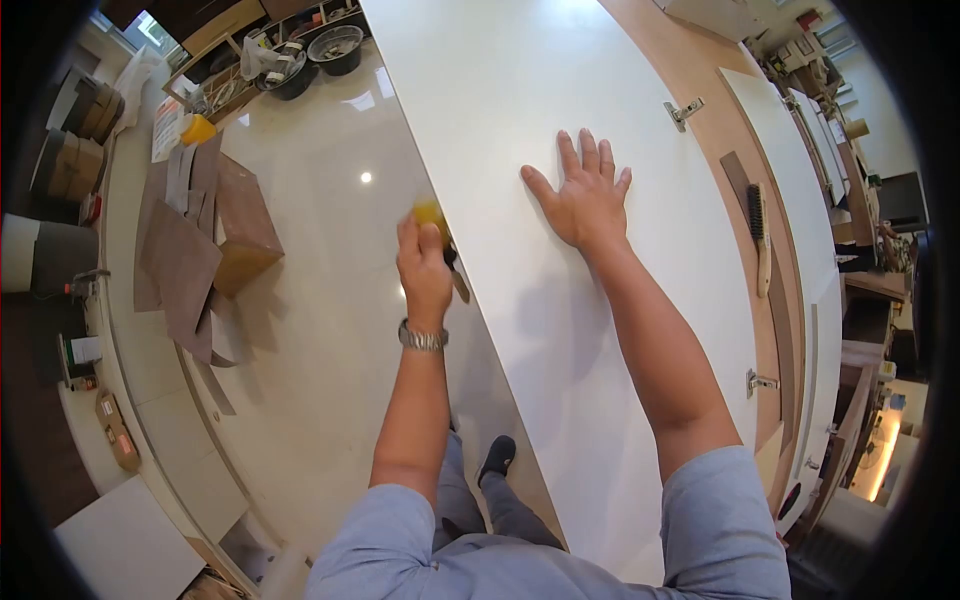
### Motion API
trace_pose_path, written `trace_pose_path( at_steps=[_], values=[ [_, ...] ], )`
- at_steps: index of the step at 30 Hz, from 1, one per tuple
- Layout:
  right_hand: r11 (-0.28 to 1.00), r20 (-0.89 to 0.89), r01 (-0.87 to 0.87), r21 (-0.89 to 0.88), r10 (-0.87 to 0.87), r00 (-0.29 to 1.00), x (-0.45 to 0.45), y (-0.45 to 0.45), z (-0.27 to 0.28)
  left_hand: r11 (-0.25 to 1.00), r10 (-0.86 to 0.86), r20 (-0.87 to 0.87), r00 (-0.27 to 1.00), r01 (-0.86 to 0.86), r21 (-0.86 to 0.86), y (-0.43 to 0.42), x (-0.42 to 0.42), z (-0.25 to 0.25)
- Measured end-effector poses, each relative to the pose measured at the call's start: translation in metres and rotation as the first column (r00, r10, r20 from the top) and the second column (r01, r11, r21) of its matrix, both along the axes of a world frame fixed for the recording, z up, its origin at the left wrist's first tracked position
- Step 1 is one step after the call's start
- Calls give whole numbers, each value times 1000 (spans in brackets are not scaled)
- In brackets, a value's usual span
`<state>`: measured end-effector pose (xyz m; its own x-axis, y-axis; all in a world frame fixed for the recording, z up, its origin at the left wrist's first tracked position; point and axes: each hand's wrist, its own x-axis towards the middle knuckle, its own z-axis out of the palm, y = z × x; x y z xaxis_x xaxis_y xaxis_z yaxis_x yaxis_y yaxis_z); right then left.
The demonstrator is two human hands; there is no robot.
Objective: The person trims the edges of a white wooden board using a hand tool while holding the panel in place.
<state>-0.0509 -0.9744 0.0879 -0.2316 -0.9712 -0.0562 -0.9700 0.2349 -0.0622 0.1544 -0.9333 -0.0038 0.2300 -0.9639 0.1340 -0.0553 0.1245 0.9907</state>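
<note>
A long white door panel [540, 290] with metal hinges, one of them an upper hinge [683, 113] and one a lower hinge [760, 382], lies in front of me. My right hand [588, 200] rests flat on its white face, fingers spread. At the panel's left edge, my left hand [424, 268], with a metal watch at the wrist, is closed around a yellow object [428, 212] smeared by motion. A dark part and a brownish end show beside the fingers; its kind cannot be made out.
A brush [758, 240] with a wooden handle lies on the brown board right of the panel. Brown board offcuts and a box [245, 225] stand on the glossy floor [330, 330] at left. Black basins [335, 50] sit at the back. Shelves with materials line both sides.
</note>
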Motion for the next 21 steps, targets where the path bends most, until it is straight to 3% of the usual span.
trace_pose_path(
  at_steps=[6, 9, 10, 14, 17, 21],
  values=[
    [999, -17, 1, 44, 0, 1000, 1, 0, 3, 994, 101, 90, 991, -96, -54, -116, 12, 3],
    [999, -13, 2, 51, -1, 1000, 1, -2, 5, 997, 73, 22, 997, -73, 6, -123, 15, -1],
    [998, -10, 4, 60, -4, 1000, 1, -2, 7, 999, 41, 99, 994, -42, 7, -104, 17, 8],
    [997, -10, 7, 82, -6, 1000, 2, -2, 12, 991, 3, 135, 991, 15, -131, -15, 9, -1],
    [997, -5, 5, 72, -5, 1000, 2, -2, 8, 1000, -9, 153, 988, 12, -16, -35, 12, 17],
    [997, -7, 11, 76, -11, 1000, 2, -1, 6, 996, 42, 192, 980, -25, -91, -134, 25, 22]
  ],
)
